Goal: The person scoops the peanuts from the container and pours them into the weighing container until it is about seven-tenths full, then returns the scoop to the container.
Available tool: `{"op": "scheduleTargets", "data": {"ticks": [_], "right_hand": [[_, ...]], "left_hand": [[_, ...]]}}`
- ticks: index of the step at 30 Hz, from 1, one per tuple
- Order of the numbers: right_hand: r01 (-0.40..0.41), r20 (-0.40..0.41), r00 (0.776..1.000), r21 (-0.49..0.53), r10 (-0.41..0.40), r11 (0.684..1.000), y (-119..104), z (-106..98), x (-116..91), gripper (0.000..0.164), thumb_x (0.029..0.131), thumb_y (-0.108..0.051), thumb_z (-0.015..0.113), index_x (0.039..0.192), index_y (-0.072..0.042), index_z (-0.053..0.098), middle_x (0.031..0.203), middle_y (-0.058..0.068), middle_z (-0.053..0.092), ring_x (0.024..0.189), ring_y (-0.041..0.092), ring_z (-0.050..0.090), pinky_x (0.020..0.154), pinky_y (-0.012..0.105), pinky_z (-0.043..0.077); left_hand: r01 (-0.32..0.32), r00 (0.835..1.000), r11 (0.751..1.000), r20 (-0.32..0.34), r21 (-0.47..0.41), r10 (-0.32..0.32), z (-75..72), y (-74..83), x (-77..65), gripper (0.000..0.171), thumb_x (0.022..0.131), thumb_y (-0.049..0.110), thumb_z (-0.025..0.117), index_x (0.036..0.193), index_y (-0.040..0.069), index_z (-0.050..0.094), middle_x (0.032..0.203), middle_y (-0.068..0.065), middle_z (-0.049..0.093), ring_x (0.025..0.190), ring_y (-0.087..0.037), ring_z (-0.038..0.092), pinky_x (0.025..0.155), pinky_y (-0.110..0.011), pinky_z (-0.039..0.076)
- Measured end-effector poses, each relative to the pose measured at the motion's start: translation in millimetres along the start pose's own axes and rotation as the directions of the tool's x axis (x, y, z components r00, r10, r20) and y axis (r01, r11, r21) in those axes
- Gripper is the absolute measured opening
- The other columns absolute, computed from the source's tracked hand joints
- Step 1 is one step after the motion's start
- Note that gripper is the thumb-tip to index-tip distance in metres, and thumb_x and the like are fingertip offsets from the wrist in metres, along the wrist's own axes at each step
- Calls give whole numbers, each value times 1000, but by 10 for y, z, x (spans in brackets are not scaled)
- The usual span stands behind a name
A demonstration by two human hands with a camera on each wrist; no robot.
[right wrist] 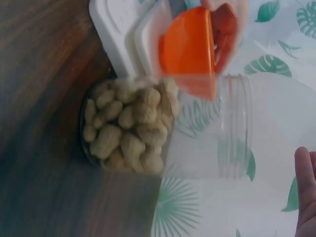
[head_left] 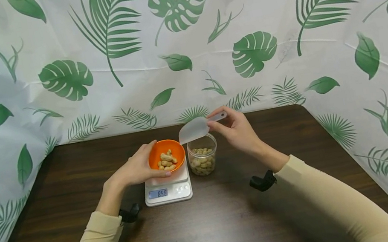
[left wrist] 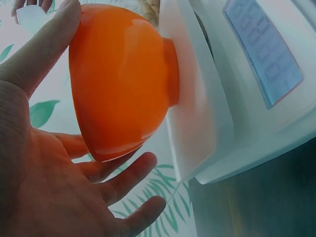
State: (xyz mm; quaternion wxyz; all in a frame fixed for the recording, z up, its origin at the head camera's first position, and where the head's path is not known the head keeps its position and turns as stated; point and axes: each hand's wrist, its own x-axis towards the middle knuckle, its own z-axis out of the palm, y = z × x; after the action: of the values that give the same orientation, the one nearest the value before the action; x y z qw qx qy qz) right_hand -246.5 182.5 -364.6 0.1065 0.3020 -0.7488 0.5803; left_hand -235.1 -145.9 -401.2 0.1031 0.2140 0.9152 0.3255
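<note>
My left hand (head_left: 132, 166) holds an orange bowl (left wrist: 118, 84) by its sides, thumb and fingers spread around it. In the left wrist view, the bowl's foot meets the platform of a white digital scale (head_left: 172, 191). Several peanuts in the shell (head_left: 167, 161) lie inside the bowl. My right hand (head_left: 236, 131) pinches the handle of a whitish translucent scoop (head_left: 192, 130), whose blade points left above a clear jar (right wrist: 232, 165). More peanuts (right wrist: 131, 123) fill the lower part of this open jar, which stands right beside the scale.
Everything stands on a dark brown wooden table (head_left: 212, 226). Behind and at the sides hangs a white sheet (head_left: 209, 75) with green leaf prints. A lit display (head_left: 158, 194) on the scale's front reads about 85.9, though the digits are small.
</note>
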Motion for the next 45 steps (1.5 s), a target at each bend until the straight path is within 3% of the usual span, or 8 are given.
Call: {"op": "scheduleTargets", "data": {"ticks": [5,14,20,25,29,36,39,45], "right_hand": [[-23,14,1000,-82,24,996,-60,-124,8,18,101,-3,65,119,0,66,108,15,68,79,20,68,52,28,36],[-66,57,996,-150,75,986,-154,-271,20,17,101,-10,67,117,-4,67,108,9,67,91,24,71,67,31,52],[-91,96,989,-189,110,978,-183,-314,29,16,102,-13,67,117,-6,66,108,8,67,91,27,72,67,32,50],[-96,134,982,-258,134,961,-234,-338,52,16,102,-18,67,116,-10,66,107,4,67,89,19,71,69,32,51],[-91,166,975,-308,148,947,-262,-342,79,16,102,-19,68,116,-11,66,102,5,69,77,17,67,63,34,47],[-91,238,950,-400,199,912,-322,-360,112,15,102,-27,68,113,-17,67,99,0,71,54,23,46,53,35,40],[-61,284,939,-418,194,907,-348,-346,147,13,102,-27,68,111,-17,66,101,-1,70,58,22,47,55,35,42],[9,370,912,-447,175,894,-393,-264,227,10,102,-22,68,108,-14,64,103,-2,68,83,15,63,70,37,51]], "left_hand": [[5,1000,1000,5,24,-5,-3,-6,0,115,80,52,84,159,-5,24,148,-24,43,128,-39,48,106,-73,29],[10,1000,1000,-29,22,-9,6,57,21,116,80,51,85,163,2,19,159,-23,30,143,-47,31,106,-81,12],[-33,997,998,-64,49,36,9,165,70,113,79,50,86,162,4,25,159,-20,31,143,-41,32,109,-73,14],[-72,993,994,-84,77,78,28,260,133,109,79,49,87,161,5,30,157,-17,37,140,-36,37,111,-68,15],[-91,991,991,-84,101,100,69,319,186,106,80,51,85,160,5,32,155,-16,41,139,-34,41,112,-69,13],[-121,988,985,-83,120,132,150,417,268,101,81,53,84,157,4,38,152,-14,46,136,-30,46,111,-66,18],[-136,984,982,-100,128,149,184,456,304,100,81,54,84,156,4,41,150,-14,49,135,-30,46,110,-65,19],[-146,980,975,-112,167,166,231,525,358,98,81,58,81,154,5,43,147,-12,52,133,-29,49,109,-62,23]]}}
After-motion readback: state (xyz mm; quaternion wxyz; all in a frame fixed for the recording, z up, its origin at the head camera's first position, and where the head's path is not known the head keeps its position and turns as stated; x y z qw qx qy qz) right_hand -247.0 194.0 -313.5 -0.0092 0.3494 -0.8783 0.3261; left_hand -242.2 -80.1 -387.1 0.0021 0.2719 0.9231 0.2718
